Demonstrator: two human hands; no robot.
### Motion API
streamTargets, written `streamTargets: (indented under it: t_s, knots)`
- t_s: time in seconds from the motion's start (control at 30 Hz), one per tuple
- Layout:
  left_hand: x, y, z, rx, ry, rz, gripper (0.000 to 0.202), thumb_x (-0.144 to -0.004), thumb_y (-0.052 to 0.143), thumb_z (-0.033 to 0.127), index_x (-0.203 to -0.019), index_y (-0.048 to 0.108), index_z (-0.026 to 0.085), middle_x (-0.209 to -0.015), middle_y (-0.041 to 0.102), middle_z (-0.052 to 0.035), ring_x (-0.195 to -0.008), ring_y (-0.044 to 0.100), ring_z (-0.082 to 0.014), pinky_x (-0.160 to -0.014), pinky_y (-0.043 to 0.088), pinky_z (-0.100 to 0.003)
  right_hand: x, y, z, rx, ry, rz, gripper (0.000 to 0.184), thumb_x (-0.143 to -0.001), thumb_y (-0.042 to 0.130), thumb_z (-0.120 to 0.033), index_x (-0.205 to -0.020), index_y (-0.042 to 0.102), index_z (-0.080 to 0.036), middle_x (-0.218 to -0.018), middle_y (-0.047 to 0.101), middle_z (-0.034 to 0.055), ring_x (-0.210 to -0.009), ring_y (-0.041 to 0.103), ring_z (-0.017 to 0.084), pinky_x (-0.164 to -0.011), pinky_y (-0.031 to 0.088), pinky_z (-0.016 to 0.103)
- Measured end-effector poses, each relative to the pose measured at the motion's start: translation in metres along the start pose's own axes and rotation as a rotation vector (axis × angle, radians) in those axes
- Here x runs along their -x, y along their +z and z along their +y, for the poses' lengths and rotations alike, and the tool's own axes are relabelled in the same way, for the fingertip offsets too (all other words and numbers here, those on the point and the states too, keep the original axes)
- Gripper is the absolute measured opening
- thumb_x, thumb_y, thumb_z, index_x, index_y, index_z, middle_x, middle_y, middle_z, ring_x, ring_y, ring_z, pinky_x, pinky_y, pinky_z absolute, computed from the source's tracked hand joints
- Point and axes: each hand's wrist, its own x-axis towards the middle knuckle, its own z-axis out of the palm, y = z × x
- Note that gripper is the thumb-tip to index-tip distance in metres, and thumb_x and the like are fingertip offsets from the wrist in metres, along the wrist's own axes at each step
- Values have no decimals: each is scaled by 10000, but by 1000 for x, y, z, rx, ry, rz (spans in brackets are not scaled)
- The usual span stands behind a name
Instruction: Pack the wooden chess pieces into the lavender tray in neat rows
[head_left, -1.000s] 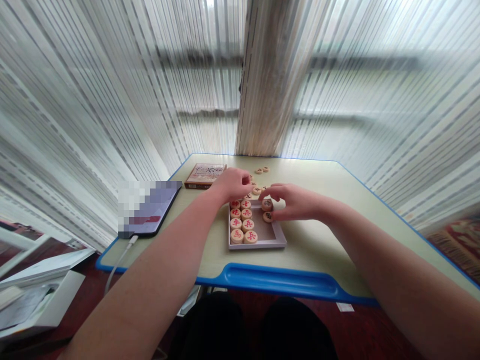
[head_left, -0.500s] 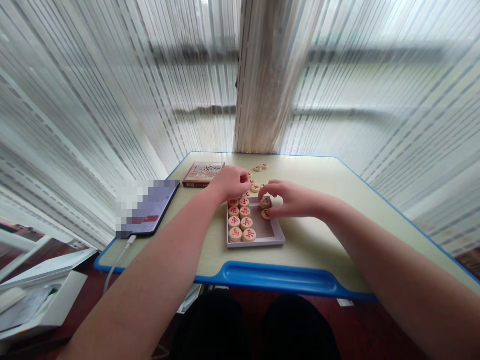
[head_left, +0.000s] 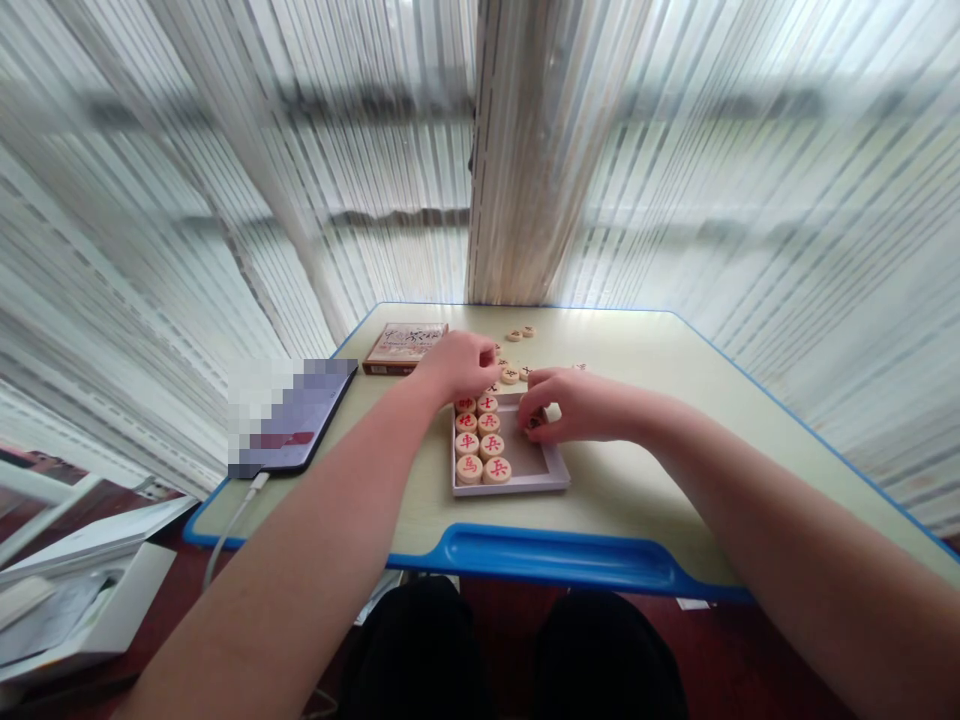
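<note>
A shallow white box tray (head_left: pixel 559 470) lies on the table. Two columns of round wooden Chinese chess pieces (head_left: pixel 491 446) with red characters fill its left side. Over the tray's right half, my right hand (head_left: pixel 570 405) has thumb and fingers curled round a Chinese chess piece (head_left: pixel 534 423), mostly covered by the fingers. My left hand (head_left: pixel 463 362) is closed above the tray's far left corner; whatever its fingers hold is hidden. Just beyond the tray, several loose pieces (head_left: pixel 510 376) lie between the hands.
A printed flat box (head_left: pixel 405 345) lies at the back left. Nearer, a tablet (head_left: pixel 315 425) with a white cable (head_left: pixel 238 515) sits at the left edge. Two pieces (head_left: pixel 514 335) rest farther back. A blue trough (head_left: pixel 562 557) lines the table's front edge.
My right hand has curled further in, and its fingertips have come down over the pieces in the tray's right half. My left hand has stayed nearly still.
</note>
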Motion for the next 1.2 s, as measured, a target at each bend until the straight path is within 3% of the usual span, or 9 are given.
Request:
streamTargets:
  t_s: [0.27, 0.4, 0.47, 0.53, 0.6, 0.7, 0.83, 1.1, 1.2]
  knots:
    - [-2, 1, -1, 54, -37, 10, 184, -672, 511, 290, -666, 650, 169, -705, 673, -34, -693, 584, -168, -672, 448, -269, 1, -4, -2, -66, 2, 28, 161, -710, 643, -233, -839, 736, -211, -878, 628, 30, -706, 554, 131, -664, 423, 248]
    - [-3, -4, -2, 17, -176, 33, 210, -694, 516, 317, -715, 669, 174, -744, 692, -58, -721, 610, -186, -673, 461, -272, -4, -4, 10, -86, 63, 297, 211, -789, 541, -251, -833, 723, -154, -783, 626, 41, -680, 534, 132, -652, 401, 258]
    - [-2, -9, -2, -70, -289, -16, 216, -695, 519, 331, -669, 662, 171, -734, 694, -93, -715, 626, -217, -647, 464, -291, -8, -2, 21, -63, 139, 449, 232, -805, 510, -246, -847, 716, -148, -793, 629, 49, -692, 542, 137, -670, 408, 261]
    - [-1, -15, -2, -148, -375, -66, 227, -693, 517, 341, -614, 642, 168, -713, 695, -127, -710, 642, -251, -616, 466, -309, -10, 1, 35, -34, 207, 516, 229, -806, 502, -229, -852, 714, -156, -823, 636, 54, -707, 552, 141, -691, 420, 261]
    - [1, -18, -3, -160, -429, -83, 226, -698, 512, 337, -598, 626, 170, -652, 689, -130, -686, 652, -251, -598, 469, -300, -13, 4, 46, -20, 266, 525, 243, -817, 493, -228, -874, 717, -155, -854, 643, 66, -729, 565, 147, -720, 432, 264]
    - [2, -17, -5, -44, -510, -233, 197, -700, 503, 286, -580, 603, 167, -536, 661, -107, -567, 646, -209, -542, 472, -264, -15, 8, 58, 3, 313, 502, 270, -825, 471, -209, -904, 722, -152, -926, 651, 85, -825, 583, 168, -803, 435, 273]
    - [3, -12, -6, 171, -588, -380, 209, -721, 485, 282, -587, 586, 158, -602, 687, -130, -469, 625, -195, -455, 476, -263, -14, 10, 59, 114, 348, 430, 292, -834, 471, -243, -959, 728, -182, -1060, 641, 94, -963, 564, 215, -921, 399, 324]
    - [0, -6, -1, 385, -610, -351, 128, -742, 478, 218, -655, 541, 148, -724, 699, -115, -526, 645, -175, -488, 515, -264, -13, 8, 47, 170, 419, 328, 303, -823, 477, -267, -969, 732, -191, -1082, 630, 101, -967, 565, 240, -901, 417, 337]
    - [-1, -4, -4, 313, -584, -320, 159, -759, 478, 261, -689, 567, 150, -735, 702, -104, -563, 656, -182, -526, 517, -276, -12, 8, 46, 180, 424, 303, 305, -821, 479, -272, -986, 723, -198, -1113, 619, 105, -1020, 542, 259, -910, 418, 352]
